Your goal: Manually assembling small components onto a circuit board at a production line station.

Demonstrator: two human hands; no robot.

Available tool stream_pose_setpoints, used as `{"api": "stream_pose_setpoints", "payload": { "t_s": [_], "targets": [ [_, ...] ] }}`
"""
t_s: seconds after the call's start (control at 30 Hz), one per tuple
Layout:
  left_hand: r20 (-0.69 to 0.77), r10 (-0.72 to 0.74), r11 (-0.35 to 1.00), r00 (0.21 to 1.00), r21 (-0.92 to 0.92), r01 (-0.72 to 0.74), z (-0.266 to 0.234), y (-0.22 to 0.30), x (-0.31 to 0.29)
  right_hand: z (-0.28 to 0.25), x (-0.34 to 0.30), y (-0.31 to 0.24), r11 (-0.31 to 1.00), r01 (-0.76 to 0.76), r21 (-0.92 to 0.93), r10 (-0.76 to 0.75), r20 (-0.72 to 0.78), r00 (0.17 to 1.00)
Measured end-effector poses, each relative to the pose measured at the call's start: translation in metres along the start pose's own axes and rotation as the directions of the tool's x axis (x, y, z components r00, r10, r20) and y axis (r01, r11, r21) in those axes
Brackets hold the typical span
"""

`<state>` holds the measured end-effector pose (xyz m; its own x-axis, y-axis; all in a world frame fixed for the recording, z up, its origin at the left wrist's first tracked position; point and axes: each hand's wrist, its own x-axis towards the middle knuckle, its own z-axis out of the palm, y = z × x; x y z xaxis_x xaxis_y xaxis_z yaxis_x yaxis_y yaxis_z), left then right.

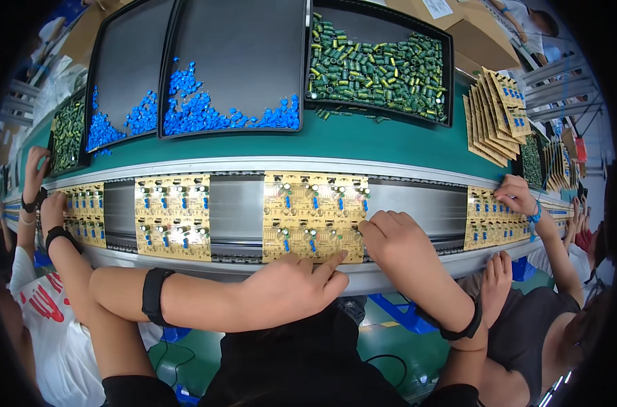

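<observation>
A tan circuit board (291, 217) lies on the conveyor rails in front of me, carrying blue disc components and small dark-topped cylinders. Across its lower edge rests my left hand (291, 288), index finger stretched over the board and apart from the thumb. At the board's right edge, my right hand (396, 241) has its fingers pinched together over the lower row. Whatever may be between those fingertips is hidden. Beyond the conveyor, one black tray (234, 41) holds blue disc capacitors (193, 108); another black tray (451, 88) holds green cylindrical capacitors (383, 71).
Another board (173, 217) sits to the left on the conveyor. Co-workers' hands touch boards at both ends, including a hand (515, 193) at the right. A stack of boards (491, 122) stands on the green bench (390, 146). The metal rail (234, 165) borders the conveyor.
</observation>
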<state>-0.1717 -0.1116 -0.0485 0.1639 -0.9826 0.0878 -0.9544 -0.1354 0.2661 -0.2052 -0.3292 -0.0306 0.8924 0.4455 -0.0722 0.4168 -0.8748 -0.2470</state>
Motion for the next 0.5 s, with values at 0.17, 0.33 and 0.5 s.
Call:
{"api": "stream_pose_setpoints", "payload": {
  "t_s": [0.17, 0.33, 0.5],
  "targets": [
    [-0.026, -0.015, 0.999, 1.0, -0.033, 0.014, 0.001, -0.0018, -0.0014, -0.0024, 0.0058, -0.0084, 0.995, 0.025, -0.097, -0.025, -0.005, 1.0],
    [-0.024, -0.056, 0.998, 0.998, 0.009, 0.056, 0.0024, 0.0022, -0.0029, 0.0008, 0.0028, -0.0088, 0.999, -0.026, -0.048, 0.025, -0.03, 0.999],
    [-0.021, -0.06, 0.998, 0.998, 0.005, 0.061, 0.0024, 0.0019, -0.0059, 0.0053, 0.0006, -0.0088, 0.98, -0.16, 0.122, 0.17, -0.081, 0.982]
  ]
}}
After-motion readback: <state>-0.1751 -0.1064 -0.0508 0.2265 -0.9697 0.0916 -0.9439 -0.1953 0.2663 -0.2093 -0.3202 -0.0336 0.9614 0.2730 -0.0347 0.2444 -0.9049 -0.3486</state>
